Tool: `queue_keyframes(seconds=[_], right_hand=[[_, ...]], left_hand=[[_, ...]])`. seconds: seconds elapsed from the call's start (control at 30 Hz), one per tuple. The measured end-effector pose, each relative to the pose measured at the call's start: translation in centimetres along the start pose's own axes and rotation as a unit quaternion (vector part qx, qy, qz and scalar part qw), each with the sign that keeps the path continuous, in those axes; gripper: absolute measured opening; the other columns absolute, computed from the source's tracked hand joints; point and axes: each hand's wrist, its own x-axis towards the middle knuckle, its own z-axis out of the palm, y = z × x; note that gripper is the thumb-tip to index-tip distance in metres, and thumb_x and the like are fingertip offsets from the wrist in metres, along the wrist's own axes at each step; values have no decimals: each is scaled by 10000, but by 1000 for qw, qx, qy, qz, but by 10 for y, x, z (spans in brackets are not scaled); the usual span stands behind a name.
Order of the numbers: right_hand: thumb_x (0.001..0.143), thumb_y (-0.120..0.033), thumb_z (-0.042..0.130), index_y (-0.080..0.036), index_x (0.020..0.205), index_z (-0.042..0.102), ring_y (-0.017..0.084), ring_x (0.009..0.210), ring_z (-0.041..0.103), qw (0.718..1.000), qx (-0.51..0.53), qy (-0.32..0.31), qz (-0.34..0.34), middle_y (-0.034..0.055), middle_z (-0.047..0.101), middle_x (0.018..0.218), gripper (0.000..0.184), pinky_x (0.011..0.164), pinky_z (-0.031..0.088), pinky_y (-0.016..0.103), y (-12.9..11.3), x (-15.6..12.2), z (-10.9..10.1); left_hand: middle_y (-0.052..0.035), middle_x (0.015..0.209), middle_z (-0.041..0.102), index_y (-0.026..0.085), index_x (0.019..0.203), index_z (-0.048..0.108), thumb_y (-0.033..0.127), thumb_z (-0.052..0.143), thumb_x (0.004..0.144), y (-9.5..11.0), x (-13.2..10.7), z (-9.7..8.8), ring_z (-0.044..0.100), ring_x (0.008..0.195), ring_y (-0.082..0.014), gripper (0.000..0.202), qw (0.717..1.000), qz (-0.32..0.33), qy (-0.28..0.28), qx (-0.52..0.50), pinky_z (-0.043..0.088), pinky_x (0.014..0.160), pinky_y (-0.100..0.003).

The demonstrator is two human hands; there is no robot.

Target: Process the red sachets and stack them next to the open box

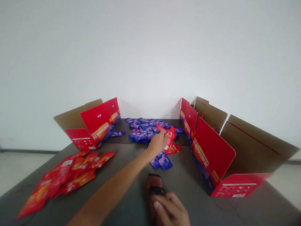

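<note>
My left hand [157, 143] reaches far across the dark table [131, 197] and is closed on a few red sachets [170, 137] beside a heap of blue sachets [145, 127]. Two more blue sachets [161, 160] lie just under that hand, and red ones [173, 150] lie next to them. My right hand [170, 211] rests near the table's front edge, fingers wrapped round a dark reddish object with a black band [154, 185]; I cannot make out what it is.
A spread of red sachets [66, 177] covers the table's left side. An open red carton [98, 124] lies at the back left. Two open red cartons [213, 153] stand along the right, with brown flaps raised. A white wall is behind.
</note>
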Motion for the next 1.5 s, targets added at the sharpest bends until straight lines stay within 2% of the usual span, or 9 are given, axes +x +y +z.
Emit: queue_keyframes(seconds=[0.13, 0.23, 0.33, 0.47, 0.6, 0.87, 1.07, 1.27, 1.5], right_hand=[[976, -450, 625, -330, 1108, 807, 136, 801, 728, 998, -9, 48, 29, 17, 707, 864, 254, 718, 565, 156, -12, 3, -9], [979, -476, 613, -301, 1134, 798, 162, 831, 726, 995, -20, 81, 51, 37, 714, 900, 299, 743, 577, 200, -15, 1, -10], [973, -497, 616, -290, 1147, 793, 178, 856, 716, 993, -33, 89, 70, 48, 717, 940, 322, 759, 575, 238, -13, -1, -9], [957, -521, 633, -292, 1135, 795, 180, 873, 706, 991, -45, 90, 89, 42, 719, 960, 332, 771, 559, 259, -11, -3, -9], [955, -530, 633, -273, 1135, 795, 191, 901, 696, 991, -53, 81, 97, 53, 722, 978, 353, 779, 545, 282, -13, -3, -10], [955, -552, 625, -251, 1168, 779, 200, 919, 674, 988, -80, 73, 108, 60, 718, 994, 400, 819, 520, 325, -15, -5, -8], [953, -544, 637, -257, 1171, 779, 193, 917, 667, 987, -97, 73, 102, 52, 720, 1005, 388, 841, 497, 320, -19, -3, -5], [960, -514, 647, -274, 1172, 782, 169, 854, 657, 987, -123, 63, 82, 30, 701, 954, 348, 786, 478, 302, -24, -1, -3], [990, -467, 631, -294, 1175, 777, 155, 894, 654, 990, -141, -26, 3, 22, 681, 984, 292, 793, 476, 276, -56, 38, 5]], left_hand=[[-44, 893, 704, 175, 1086, 587, 438, 344, 1088, -20, -73, -51, 682, 772, -174, 358, 995, -23, -25, -89, 512, 683, -266], [-30, 889, 729, 185, 1075, 611, 575, 456, 1021, -45, -144, -75, 677, 687, -151, 423, 964, -79, -113, -229, 499, 616, -238], [-44, 938, 758, 205, 1218, 593, 597, 586, 949, -76, -208, -81, 707, 725, -177, 475, 913, -163, -165, -335, 510, 644, -261], [-77, 1030, 779, 220, 1459, 450, 522, 526, 988, -106, -260, -73, 740, 784, -212, 565, 931, -214, -124, -270, 534, 677, -299], [-142, 1237, 742, 203, 1569, 349, 448, 445, 1041, -115, -277, -65, 738, 1071, -262, 590, 968, -184, -85, -148, 548, 872, -355], [-175, 1349, 661, 190, 1587, 351, 399, 441, 1070, -107, -296, -56, 669, 1196, -287, 566, 997, -68, -16, 32, 527, 1014, -434], [-139, 1540, 459, 271, 1514, 489, 441, 549, 1031, -98, -339, -61, 484, 1343, -339, 515, 988, 27, 29, 148, 465, 1106, -558], [-114, 1420, 605, 225, 1414, 597, 376, 657, 987, -99, -375, -50, 547, 1310, -312, 457, 977, 135, 7, 167, 499, 1106, -478], [-80, 1443, 635, 208, 1392, 612, 241, 564, 1048, -113, -377, -44, 542, 1379, -257, 348, 968, 198, 34, 149, 497, 1116, -434]])
